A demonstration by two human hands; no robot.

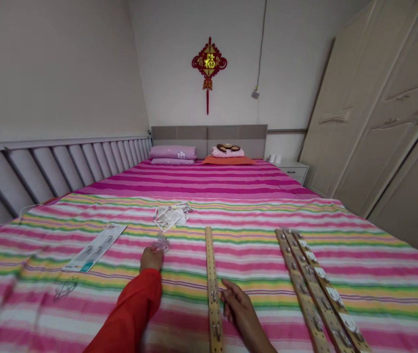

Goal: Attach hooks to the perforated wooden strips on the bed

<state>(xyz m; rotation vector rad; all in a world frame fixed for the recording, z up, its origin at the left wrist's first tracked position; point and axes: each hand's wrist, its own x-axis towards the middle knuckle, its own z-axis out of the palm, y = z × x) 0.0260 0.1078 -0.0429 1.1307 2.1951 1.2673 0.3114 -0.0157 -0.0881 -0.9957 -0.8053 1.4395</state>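
Observation:
A long wooden strip (212,279) studded with holes and metal clips lies lengthwise on the striped bedspread (267,264). My right hand (238,305) rests beside it, fingers curled against its right edge. My left hand (151,258), in a red sleeve, reaches forward and is closed on a small clear plastic bag (160,242). More clear bags (170,215) lie further ahead.
Three similar wooden strips (315,284) with round fittings lie to the right. A flat packaging card (94,247) lies to the left, a wire piece (63,289) near it. Pillows (174,153) lie at the headboard; a wardrobe (388,122) stands on the right.

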